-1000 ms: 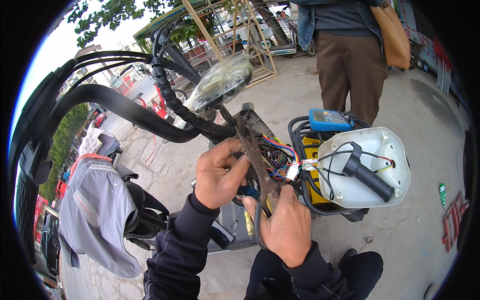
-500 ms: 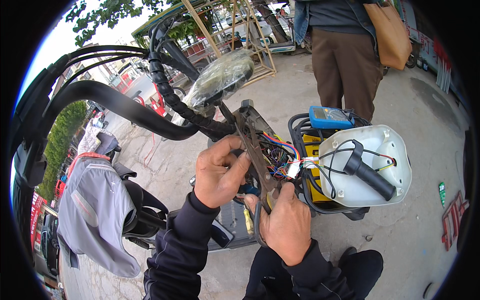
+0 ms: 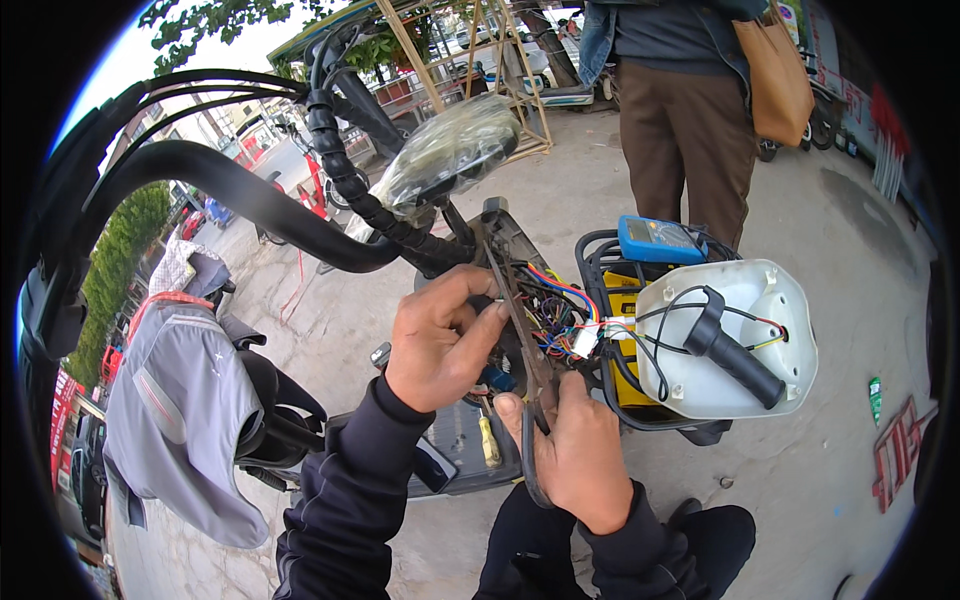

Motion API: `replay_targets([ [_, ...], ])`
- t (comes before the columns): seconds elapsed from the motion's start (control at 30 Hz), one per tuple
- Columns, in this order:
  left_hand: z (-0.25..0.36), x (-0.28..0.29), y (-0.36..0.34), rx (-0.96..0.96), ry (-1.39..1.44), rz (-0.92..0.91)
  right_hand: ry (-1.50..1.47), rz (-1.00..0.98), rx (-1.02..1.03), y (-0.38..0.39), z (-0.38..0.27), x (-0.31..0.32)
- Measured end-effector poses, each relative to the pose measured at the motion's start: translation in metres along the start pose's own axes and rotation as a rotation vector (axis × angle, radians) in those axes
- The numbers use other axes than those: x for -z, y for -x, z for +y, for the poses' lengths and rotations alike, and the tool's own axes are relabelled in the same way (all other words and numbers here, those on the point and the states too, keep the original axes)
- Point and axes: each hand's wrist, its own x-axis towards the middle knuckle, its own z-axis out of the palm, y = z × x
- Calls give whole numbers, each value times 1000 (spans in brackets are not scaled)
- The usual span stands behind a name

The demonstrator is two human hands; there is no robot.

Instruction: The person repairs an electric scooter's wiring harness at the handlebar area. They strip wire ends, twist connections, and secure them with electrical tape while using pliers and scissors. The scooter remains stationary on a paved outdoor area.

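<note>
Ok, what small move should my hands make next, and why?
I'd probably ease the left hand back a little before squeezing the scissors: its fingertips sit right beside the blades, and the right hand grips the handles.

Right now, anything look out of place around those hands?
Yes. A tangle of thin multicoloured wires lies uncovered beside the dark metal scissors in the right hand. A black cylindrical handlebar grip lies loose in an upturned white plastic shell, not on a handlebar. Wire damage: can't tell.
</note>
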Motion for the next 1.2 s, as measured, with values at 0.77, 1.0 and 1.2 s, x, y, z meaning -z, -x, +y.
replay_targets([
  [0.77, 9, 5, -7, -236, -192, -45, -302, -326, -131, -7, 11, 24],
  [1.0, 9, 5, -8, -223, -96, -62, -465, -397, -163, -6, 19, 26],
  [1.2, 8, 5, -6, -136, -74, -83, -449, -418, -168, -5, 11, 31],
])
